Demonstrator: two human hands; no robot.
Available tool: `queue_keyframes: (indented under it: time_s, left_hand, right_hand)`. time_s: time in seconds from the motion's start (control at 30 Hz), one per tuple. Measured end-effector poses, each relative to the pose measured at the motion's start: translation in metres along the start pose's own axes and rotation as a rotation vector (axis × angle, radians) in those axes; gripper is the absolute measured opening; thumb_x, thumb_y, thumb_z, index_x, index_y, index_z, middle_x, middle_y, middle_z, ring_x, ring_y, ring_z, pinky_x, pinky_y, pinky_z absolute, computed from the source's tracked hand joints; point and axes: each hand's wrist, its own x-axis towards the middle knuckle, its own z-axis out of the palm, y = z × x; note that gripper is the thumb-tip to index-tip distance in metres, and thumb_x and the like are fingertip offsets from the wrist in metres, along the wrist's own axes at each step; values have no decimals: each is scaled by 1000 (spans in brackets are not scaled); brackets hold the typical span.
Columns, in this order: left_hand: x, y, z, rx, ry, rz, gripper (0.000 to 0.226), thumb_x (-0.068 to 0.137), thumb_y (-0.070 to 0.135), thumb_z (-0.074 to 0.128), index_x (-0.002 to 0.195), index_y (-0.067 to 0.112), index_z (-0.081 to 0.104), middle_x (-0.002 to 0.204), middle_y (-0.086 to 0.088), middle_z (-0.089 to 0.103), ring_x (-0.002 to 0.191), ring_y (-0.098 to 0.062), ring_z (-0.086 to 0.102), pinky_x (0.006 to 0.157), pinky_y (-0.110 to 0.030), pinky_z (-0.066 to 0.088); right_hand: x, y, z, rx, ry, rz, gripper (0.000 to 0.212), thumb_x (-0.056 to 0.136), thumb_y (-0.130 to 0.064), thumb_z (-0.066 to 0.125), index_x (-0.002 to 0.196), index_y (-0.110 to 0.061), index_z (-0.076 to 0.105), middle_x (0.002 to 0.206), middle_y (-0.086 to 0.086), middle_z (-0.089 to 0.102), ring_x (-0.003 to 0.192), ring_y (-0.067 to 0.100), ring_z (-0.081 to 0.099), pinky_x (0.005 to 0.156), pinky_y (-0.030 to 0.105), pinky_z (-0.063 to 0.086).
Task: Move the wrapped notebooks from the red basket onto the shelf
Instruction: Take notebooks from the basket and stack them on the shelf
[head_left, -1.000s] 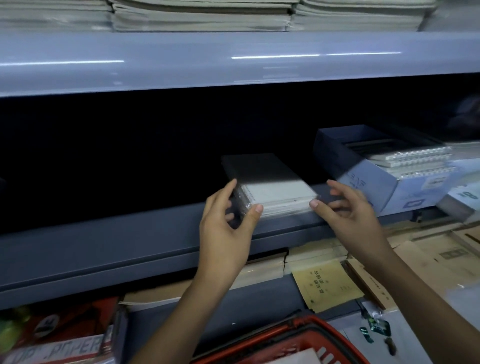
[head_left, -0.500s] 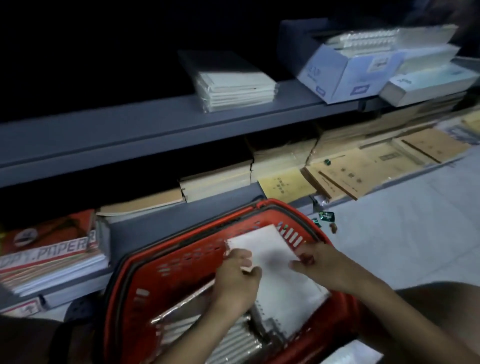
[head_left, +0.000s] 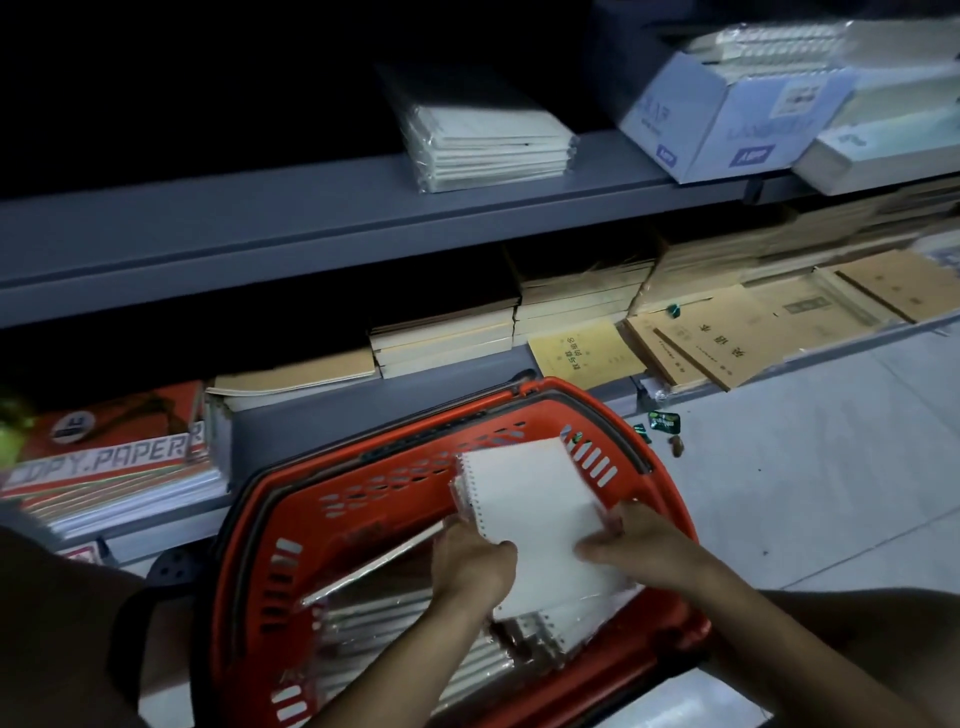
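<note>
A grey metal shelving unit (head_left: 322, 208) spans the view, its upper bay dark toward the back and left. The lower tier (head_left: 322, 410) carries stacks of tan exercise books (head_left: 582, 296) laid flat, red-and-white copy paper reams (head_left: 109, 462) at the left, and brown ledgers (head_left: 727, 338) overhanging the right edge. The floor (head_left: 810, 467) consists of pale grey tiles, with small green wrappers (head_left: 663, 421) lying near the unit's base; lighting is dim.
</note>
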Motion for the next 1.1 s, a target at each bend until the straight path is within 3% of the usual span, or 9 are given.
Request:
queue_keyframes:
  time_s: [0.13,0.27,0.37,0.53,0.63,0.77,0.87,0.97,1.1]
  left_hand:
    - [-6,-2,-8,-235,-22,-14,37,56,16,59,88,12,76,81,-1,78,78,-21,75,74,-37,62]
    - [-35,21,-31,-429,-70,43,9,79,12,73,88,9,72,65,-3,70,54,-19,58,53,-26,45]
    - [-59,48,-49,-560,-149,213,10,83,10,75,93,12,72,84,-9,77,70,-24,71,61,-35,55]
    - [-84,89,-81,-698,-369,438,26,96,14,62,119,24,69,106,-10,75,70,-21,69,41,-27,52]
    - [-90,102,-98,-777,-494,540,40,98,8,56,134,24,61,119,-10,73,74,-23,68,42,-29,55]
    - [-91,116,-111,-833,-430,628,48,88,11,62,135,19,59,115,-4,76,82,-29,67,47,-29,59]
    - [-89,125,-118,-863,-368,633,49,85,12,66,133,15,60,116,-3,75,74,-24,75,47,-30,60]
    - [-83,135,-126,-865,-306,649,44,87,9,65,130,16,62,113,-5,76,58,-20,71,49,-34,60]
    - [-69,161,-134,-822,-261,728,41,90,3,64,128,20,62,111,2,77,75,-20,75,65,-38,63]
  right_hand:
    - [-11,1,1,295,-43,82,43,81,-32,81,115,-9,66,107,4,71,91,22,69,62,32,60]
    - [-56,-14,-24,570,-128,18,34,90,-21,73,114,1,64,73,14,65,59,26,61,58,40,59]
    - [-87,-25,-34,713,-52,-78,30,93,-16,67,111,8,65,66,18,58,53,30,53,52,40,57]
    - [-113,-51,-41,882,284,-393,23,100,-14,54,109,0,70,84,38,58,61,37,52,53,37,56]
    - [-122,-71,-49,904,371,-525,24,98,-16,56,114,-13,73,98,18,74,66,34,61,59,40,57]
    - [-119,-95,-54,914,553,-552,18,91,-17,68,105,-12,77,91,19,76,69,35,67,67,49,60]
    - [-113,-109,-52,893,580,-547,19,91,-22,69,108,-18,76,92,10,78,76,31,76,76,52,61]
    - [-107,-118,-56,922,566,-554,21,89,-22,69,110,-23,75,93,9,79,74,35,76,74,48,59]
    - [-91,-140,-82,852,569,-603,15,91,-22,68,101,-21,78,91,9,78,73,34,76,63,36,57]
